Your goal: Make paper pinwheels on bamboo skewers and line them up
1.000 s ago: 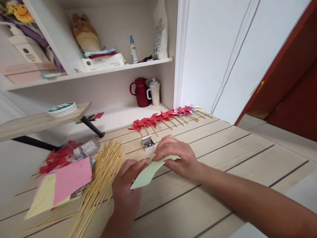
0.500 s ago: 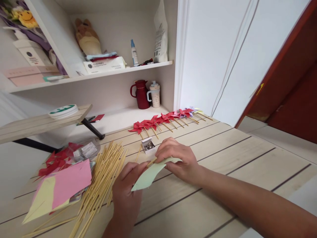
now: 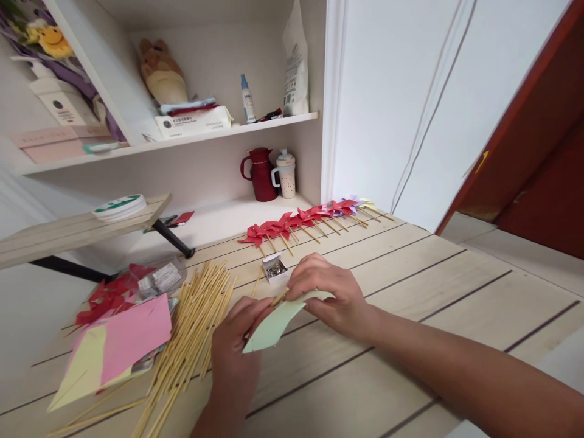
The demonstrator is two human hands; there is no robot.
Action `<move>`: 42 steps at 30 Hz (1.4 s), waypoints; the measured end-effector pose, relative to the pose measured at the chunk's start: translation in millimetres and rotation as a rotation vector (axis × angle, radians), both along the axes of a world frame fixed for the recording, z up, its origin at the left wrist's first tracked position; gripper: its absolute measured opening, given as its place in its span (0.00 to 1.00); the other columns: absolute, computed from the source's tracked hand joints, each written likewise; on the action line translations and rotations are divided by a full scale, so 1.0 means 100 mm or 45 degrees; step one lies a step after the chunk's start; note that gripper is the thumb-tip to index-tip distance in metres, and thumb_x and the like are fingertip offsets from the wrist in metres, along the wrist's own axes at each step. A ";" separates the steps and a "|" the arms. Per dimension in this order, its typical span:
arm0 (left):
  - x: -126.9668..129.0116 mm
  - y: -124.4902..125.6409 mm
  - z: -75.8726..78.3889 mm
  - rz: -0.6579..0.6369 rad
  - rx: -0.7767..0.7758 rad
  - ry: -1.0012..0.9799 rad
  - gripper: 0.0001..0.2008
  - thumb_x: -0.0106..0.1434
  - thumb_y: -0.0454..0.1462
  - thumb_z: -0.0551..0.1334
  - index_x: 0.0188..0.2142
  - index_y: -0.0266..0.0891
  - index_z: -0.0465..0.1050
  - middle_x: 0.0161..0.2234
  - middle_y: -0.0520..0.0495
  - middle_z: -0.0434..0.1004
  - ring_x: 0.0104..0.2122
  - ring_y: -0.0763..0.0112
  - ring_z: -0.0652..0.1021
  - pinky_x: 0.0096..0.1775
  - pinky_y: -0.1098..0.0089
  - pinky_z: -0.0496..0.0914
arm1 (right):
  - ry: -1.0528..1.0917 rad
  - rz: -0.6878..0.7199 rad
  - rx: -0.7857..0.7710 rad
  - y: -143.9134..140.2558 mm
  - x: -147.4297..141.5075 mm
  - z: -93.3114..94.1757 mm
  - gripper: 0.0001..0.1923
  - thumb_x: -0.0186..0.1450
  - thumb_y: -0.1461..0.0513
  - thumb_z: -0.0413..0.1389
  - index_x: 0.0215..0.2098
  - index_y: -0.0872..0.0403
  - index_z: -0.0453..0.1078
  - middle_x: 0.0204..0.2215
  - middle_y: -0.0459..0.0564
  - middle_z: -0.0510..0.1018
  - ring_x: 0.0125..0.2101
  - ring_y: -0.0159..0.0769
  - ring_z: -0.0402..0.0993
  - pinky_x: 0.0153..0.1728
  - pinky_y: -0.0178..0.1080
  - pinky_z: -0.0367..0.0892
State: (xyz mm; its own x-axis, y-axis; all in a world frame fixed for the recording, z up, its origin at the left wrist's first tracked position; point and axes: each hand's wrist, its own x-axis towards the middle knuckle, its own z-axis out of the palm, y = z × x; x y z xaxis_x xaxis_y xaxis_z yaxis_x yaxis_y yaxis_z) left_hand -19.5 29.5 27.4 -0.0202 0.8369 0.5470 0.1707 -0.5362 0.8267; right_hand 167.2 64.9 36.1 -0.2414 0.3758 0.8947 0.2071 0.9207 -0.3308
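Note:
A light green piece of paper (image 3: 274,325) is held curved above the table between my two hands. My left hand (image 3: 238,334) pinches its near left end, thumb and fingers closed. At the far right end, my right hand (image 3: 325,291) grips the same paper with curled fingers. Between the hands, a short length of wooden stick (image 3: 280,297) shows along the paper's upper edge; its ends are hidden by my fingers. Just beyond my hands stands a small open white box (image 3: 274,277) with shiny metal pins in it.
Many thin wooden sticks (image 3: 189,331) lie in a pile to the left. Beside them are pink and yellow paper sheets (image 3: 134,334) and red paper pieces (image 3: 103,301). A row of red pinwheels (image 3: 283,225) lies along the table's back. A low wooden shelf (image 3: 82,228) overhangs the left side.
My hands keep nearly the same hold on the green paper. The view has shifted very slightly; nothing else has visibly moved.

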 end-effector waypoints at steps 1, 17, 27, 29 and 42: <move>0.00 0.01 0.00 -0.017 -0.017 -0.015 0.09 0.62 0.44 0.66 0.35 0.44 0.84 0.26 0.48 0.75 0.24 0.71 0.72 0.24 0.72 0.63 | -0.002 -0.003 -0.005 0.00 0.00 0.00 0.05 0.68 0.65 0.57 0.39 0.51 0.74 0.31 0.49 0.81 0.35 0.38 0.76 0.39 0.44 0.70; -0.14 0.11 0.04 0.031 -0.180 0.020 0.10 0.60 0.45 0.68 0.37 0.44 0.84 0.30 0.48 0.77 0.27 0.71 0.73 0.27 0.72 0.65 | -0.033 0.006 -0.018 -0.01 0.01 0.01 0.04 0.69 0.63 0.57 0.38 0.52 0.75 0.30 0.50 0.80 0.34 0.37 0.76 0.39 0.44 0.70; -0.08 0.10 -0.04 -0.014 -0.032 0.009 0.13 0.62 0.47 0.66 0.36 0.43 0.84 0.27 0.47 0.75 0.26 0.70 0.73 0.26 0.71 0.66 | 0.095 0.060 -0.204 -0.04 -0.03 -0.01 0.02 0.67 0.63 0.61 0.37 0.51 0.76 0.30 0.49 0.80 0.34 0.36 0.75 0.36 0.41 0.72; -0.04 0.08 -0.04 -0.015 -0.026 -0.014 0.15 0.62 0.49 0.65 0.36 0.42 0.84 0.26 0.46 0.75 0.25 0.69 0.73 0.25 0.70 0.66 | 0.091 0.069 -0.205 -0.05 -0.03 -0.01 0.02 0.67 0.64 0.61 0.37 0.52 0.76 0.30 0.49 0.80 0.34 0.36 0.75 0.36 0.40 0.72; -0.04 0.01 -0.03 0.041 0.020 0.070 0.08 0.60 0.39 0.67 0.39 0.45 0.84 0.28 0.50 0.75 0.26 0.72 0.74 0.28 0.72 0.67 | 0.084 0.041 -0.137 -0.03 -0.03 0.00 0.02 0.67 0.64 0.60 0.37 0.52 0.75 0.30 0.50 0.81 0.34 0.37 0.76 0.37 0.42 0.72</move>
State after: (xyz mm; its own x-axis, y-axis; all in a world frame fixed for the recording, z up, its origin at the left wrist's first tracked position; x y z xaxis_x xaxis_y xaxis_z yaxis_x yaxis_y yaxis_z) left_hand -23.2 30.7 24.5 -0.0164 0.8275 0.5612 0.2331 -0.5427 0.8070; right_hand 164.2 61.4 35.8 -0.1967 0.4634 0.8640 0.1521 0.8850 -0.4400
